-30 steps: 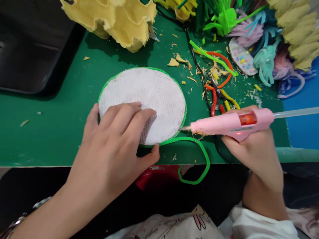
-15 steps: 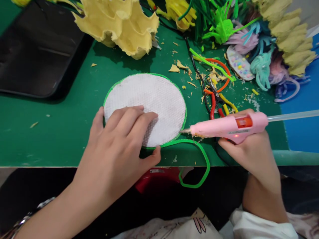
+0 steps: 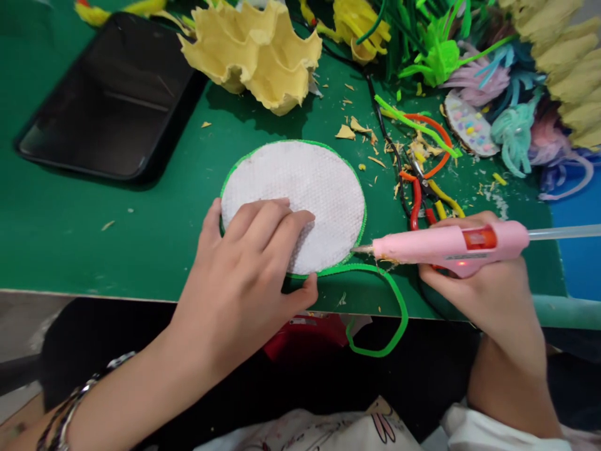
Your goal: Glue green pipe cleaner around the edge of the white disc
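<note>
A white textured disc lies on the green tabletop, with a green pipe cleaner running round its rim. The pipe cleaner's loose end loops down over the table's front edge. My left hand rests on the disc with fingers spread, its thumb by the near rim. In my right hand is a pink hot glue gun, gripped by its handle, with a clear glue stick out of the back. The gun's metal nozzle touches or nearly touches the disc's lower right rim, beside the pipe cleaner.
A black phone lies at the left. Yellow egg-carton pieces stand behind the disc. Red-and-yellow-handled pliers, pipe cleaner scraps, a black cable and carton shreds lie right of it. Yarn bundles and a speckled disc sit farther right.
The view has shifted, so everything appears a little farther right and more of the phone shows. Hands, disc and glue gun keep nearly the same positions relative to each other.
</note>
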